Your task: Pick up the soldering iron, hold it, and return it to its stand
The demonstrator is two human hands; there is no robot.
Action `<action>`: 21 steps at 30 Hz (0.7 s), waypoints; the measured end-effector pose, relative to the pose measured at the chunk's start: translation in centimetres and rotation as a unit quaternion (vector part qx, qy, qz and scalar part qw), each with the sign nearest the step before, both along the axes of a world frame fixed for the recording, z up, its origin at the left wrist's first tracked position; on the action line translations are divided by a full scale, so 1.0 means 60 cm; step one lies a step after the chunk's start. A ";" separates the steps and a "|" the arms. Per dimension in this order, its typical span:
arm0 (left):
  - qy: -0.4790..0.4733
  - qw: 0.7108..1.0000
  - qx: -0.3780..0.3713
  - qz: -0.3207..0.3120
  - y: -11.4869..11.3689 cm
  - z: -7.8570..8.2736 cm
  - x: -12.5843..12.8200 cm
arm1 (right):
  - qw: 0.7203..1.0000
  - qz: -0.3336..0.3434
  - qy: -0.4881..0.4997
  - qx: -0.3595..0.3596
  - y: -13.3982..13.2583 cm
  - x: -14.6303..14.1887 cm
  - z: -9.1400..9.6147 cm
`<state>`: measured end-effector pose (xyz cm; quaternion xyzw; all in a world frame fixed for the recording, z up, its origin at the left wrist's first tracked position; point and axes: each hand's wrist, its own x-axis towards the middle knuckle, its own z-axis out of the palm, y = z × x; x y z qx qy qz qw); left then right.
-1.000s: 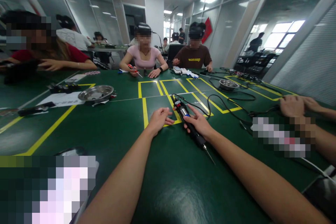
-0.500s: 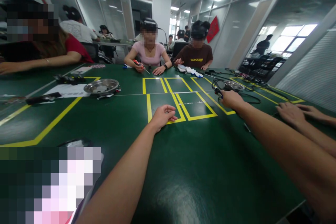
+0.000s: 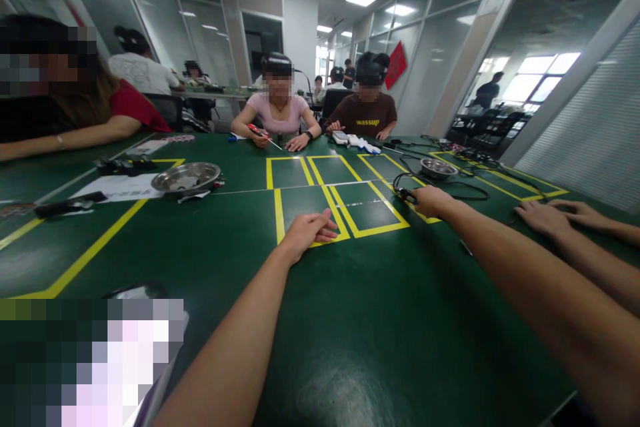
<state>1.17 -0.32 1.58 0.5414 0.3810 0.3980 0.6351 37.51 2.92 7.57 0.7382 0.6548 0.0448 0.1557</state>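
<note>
My left hand (image 3: 311, 232) rests by the near edge of a yellow tape rectangle (image 3: 279, 217) on the green table (image 3: 350, 320). Its fingers are loosely curled and apart, with nothing in them. Further right, my right hand (image 3: 434, 202) has its fingers closed on a dark cable end (image 3: 406, 195), held low over the table beside another taped outline. A loop of black cable (image 3: 399, 180) rises beside it; my fingers partly hide the gripped piece. Beyond this hand stands a small metal bowl (image 3: 439, 168) among more cables.
Another person's hands (image 3: 545, 217) lie on the table at my right. A larger metal bowl (image 3: 186, 179) stands on the left by a white paper sheet (image 3: 117, 188). Across the table, one person holds a red screwdriver (image 3: 260, 133); white gloves (image 3: 361, 142) lie nearby.
The view has tilted up slightly and turned a little to the right. My right hand, still gripping the cable end, is slightly lower. My left thumb and fingers have spread a bit.
</note>
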 end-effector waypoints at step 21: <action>-0.068 0.997 -0.036 0.012 0.010 -0.011 -0.002 | 0.814 -0.051 0.575 0.067 -0.049 -0.127 -0.020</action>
